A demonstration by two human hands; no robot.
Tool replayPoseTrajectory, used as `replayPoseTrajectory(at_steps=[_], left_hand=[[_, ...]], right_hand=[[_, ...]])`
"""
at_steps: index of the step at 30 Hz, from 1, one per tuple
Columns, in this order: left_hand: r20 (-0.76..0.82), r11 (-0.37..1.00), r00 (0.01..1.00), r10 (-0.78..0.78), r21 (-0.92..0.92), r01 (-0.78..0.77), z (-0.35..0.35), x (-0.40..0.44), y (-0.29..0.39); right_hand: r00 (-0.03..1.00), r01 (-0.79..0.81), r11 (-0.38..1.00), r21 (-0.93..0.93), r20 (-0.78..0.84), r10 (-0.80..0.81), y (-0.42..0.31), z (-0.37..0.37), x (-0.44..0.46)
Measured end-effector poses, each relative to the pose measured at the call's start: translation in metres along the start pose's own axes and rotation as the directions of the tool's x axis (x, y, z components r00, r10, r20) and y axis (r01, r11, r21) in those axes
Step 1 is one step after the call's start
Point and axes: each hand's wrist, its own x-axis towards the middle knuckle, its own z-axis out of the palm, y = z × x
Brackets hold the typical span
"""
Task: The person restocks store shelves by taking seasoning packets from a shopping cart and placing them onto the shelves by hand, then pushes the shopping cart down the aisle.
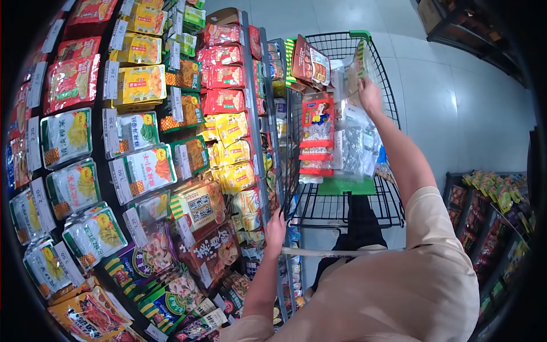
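My right hand [370, 97] is over the far right part of a shopping cart [393, 114], its fingers closed on a clear plastic packet [359, 62] with a green-and-yellow striped edge. Under and beside it lie clear packets [353, 145], red packets with a cartoon figure [317, 117], and a brown-red bag [311, 64] leaning at the far left corner. My left hand [276, 231] is at the cart's near left corner, close to the shelf edge. Its fingers are curled around something dark that I cannot make out.
On the left, sloping shelves hold rows of white-green packets [67, 137], yellow packets [138, 84] and red packets [71, 82] behind price tags [111, 80]. Another shelf of snacks [484, 228] stands at the lower right. Dark racks [473, 34] stand beyond the tiled floor [424, 85].
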Motion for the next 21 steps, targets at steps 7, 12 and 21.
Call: replayPoseTrajectory(at_steps=[7,12,21], left_hand=[[-0.002,1.000,1.000,-0.016,0.012,0.016,0.005,0.000,-0.009],[0.018,0.999,1.000,-0.023,0.032,0.023,0.009,0.000,-0.015],[-0.348,0.851,0.814,0.465,-0.078,-0.519,-0.006,-0.017,0.005]], right_hand=[[0.993,0.106,0.956,0.274,-0.080,-0.087,-0.024,-0.041,-0.098],[0.999,0.041,0.842,0.539,-0.034,-0.027,-0.011,-0.069,-0.193],[0.986,-0.089,0.585,0.806,0.153,-0.061,-0.042,-0.149,-0.352]])
